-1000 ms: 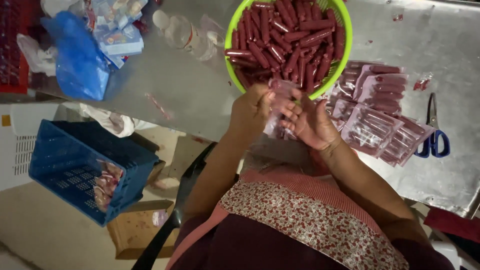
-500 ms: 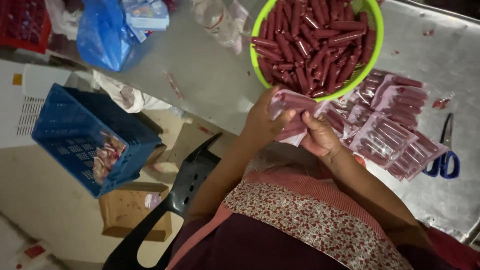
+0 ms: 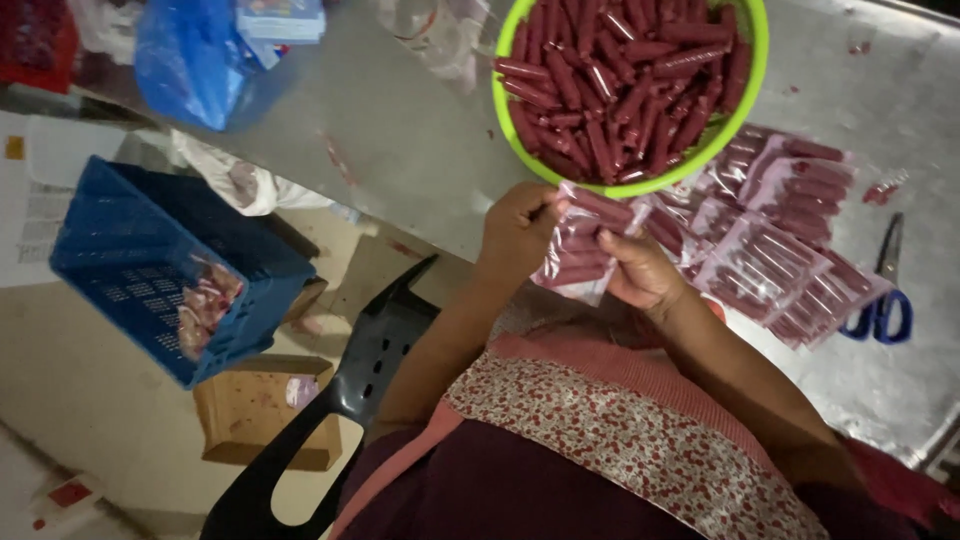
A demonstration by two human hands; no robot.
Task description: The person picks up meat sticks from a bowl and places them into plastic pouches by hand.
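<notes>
Both hands hold one small clear plastic bag with several dark red sausage-like sticks inside. My left hand grips its left edge near the top. My right hand supports it from the right side and below. The bag hangs just in front of a green round basket heaped with several loose red sticks. To the right of the hands lies a spread of filled clear packets on the metal table.
Blue-handled scissors lie at the table's right. A blue plastic crate with some packets stands on the floor at left, a cardboard box below it. A black chair back rises beside me. A blue bag sits at the back left.
The view has shifted, so the basket and table sit higher and further right. The bag has settled lower between both hands, now held flatter against the right palm.
</notes>
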